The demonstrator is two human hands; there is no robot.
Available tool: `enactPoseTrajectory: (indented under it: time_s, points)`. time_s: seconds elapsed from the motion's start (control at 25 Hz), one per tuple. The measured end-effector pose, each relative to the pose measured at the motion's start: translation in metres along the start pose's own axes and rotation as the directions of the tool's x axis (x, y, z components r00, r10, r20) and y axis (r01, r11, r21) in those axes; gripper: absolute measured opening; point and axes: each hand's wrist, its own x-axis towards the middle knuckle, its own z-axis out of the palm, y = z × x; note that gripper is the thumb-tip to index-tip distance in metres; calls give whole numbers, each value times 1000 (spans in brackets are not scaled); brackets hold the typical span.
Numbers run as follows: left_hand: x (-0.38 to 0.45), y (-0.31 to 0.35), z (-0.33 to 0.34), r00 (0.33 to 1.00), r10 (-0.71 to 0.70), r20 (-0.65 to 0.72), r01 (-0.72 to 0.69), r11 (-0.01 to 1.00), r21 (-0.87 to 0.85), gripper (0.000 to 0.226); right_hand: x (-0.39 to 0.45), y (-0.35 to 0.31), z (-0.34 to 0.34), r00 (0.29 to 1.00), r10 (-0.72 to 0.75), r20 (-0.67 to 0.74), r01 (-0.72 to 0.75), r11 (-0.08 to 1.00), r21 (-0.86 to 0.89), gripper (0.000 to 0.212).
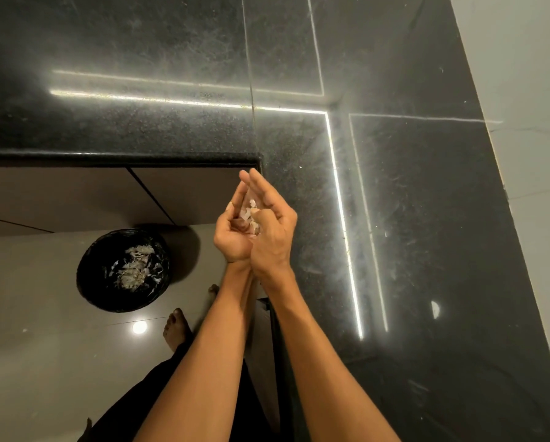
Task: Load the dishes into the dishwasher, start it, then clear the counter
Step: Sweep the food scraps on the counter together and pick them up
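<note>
black granite counter (139,129), pale tiled floor (28,298), black bin (88,282)
</note>
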Motion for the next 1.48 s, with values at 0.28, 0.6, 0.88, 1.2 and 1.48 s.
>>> enactPoseTrajectory:
  time_s: [0.28, 0.6, 0.88, 1.2, 1.48]
  points:
    - [7, -5, -12, 993, 2, -117, -26, 978, -207, 52, 24, -3, -63, 969, -42, -245, 27, 998, -64, 60]
    - [7, -2, -20, 981, -100, -166, 41, 944, -326, 50, -2, 8, -14, 999, 19, 26, -19, 1000, -6, 60]
    - [7, -3, -17, 985, -91, -150, 22, 913, -407, 48, 51, -3, -79, 995, -88, 42, 77, 449, -890, 68]
    - [5, 1, -32, 982, -186, -32, 156, 897, -414, 46, -12, 0, -32, 896, 5, 445, 391, 467, -793, 61]
    - [1, -1, -21, 978, -134, -161, 57, 911, -409, 47, -23, 1, -95, 998, -54, 15, 35, 381, -924, 66]
